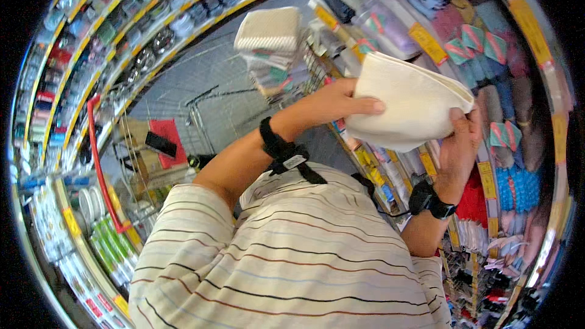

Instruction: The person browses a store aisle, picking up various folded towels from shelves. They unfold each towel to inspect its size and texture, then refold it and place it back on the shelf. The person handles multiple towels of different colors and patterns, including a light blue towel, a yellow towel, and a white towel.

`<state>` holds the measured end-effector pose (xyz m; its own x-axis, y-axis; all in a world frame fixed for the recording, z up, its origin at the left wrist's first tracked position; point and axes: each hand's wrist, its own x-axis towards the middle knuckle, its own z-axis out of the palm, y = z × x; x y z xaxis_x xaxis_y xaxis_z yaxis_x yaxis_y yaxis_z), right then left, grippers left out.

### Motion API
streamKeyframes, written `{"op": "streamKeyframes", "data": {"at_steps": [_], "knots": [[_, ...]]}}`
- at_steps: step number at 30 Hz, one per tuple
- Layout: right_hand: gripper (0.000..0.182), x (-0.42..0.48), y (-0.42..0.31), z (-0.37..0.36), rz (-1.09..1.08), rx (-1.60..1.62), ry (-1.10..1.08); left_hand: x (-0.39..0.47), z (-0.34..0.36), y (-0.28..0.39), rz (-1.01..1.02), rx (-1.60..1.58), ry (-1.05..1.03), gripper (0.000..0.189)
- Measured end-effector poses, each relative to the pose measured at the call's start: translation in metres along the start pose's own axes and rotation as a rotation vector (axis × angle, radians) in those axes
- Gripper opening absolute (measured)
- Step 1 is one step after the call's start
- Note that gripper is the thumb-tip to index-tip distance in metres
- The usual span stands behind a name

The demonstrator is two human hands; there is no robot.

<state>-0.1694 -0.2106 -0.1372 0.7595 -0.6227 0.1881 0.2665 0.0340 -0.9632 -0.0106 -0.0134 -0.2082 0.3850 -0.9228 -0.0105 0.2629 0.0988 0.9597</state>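
Observation:
A folded cream cloth [406,103], perhaps a towel, is stretched between my two hands in front of the shelves. My left hand [349,100] grips its left side, thumb lying across the face of the cloth. At the lower right corner, my right hand [464,130] pinches the fabric between thumb and fingers. The cloth's folded layers show along its top right edge. Beyond my left hand stands a pile of folded textiles, with a ribbed beige folded cloth [267,32] on top. What supports this pile is partly hidden.
Shelves of packed towels [516,187] with yellow price strips run along the right. To the left is a shopping cart with a red handle [98,164]; a black phone [161,144] and a red flat item [171,157] lie there. Shelves of housewares [146,55] curve behind it.

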Motion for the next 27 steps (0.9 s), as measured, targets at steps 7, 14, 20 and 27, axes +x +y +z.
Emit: {"op": "streamKeyframes", "data": {"at_steps": [7,14,20,27], "knots": [[0.039,0.011,0.013,-0.02,0.097,-0.084,0.004,-0.01,0.013,-0.003,0.052,0.016,0.013,0.047],[0.04,0.023,0.008,-0.033,0.007,-0.119,-0.004,-0.011,0.035,-0.001,0.198,0.016,0.082,0.043],[0.045,0.02,-0.003,-0.037,-0.052,-0.099,-0.053,-0.009,0.049,0.012,0.253,0.086,0.08,0.043],[0.083,0.022,0.019,-0.057,0.245,0.819,-0.429,0.006,0.057,0.054,0.284,-0.021,0.179,0.033]]}}
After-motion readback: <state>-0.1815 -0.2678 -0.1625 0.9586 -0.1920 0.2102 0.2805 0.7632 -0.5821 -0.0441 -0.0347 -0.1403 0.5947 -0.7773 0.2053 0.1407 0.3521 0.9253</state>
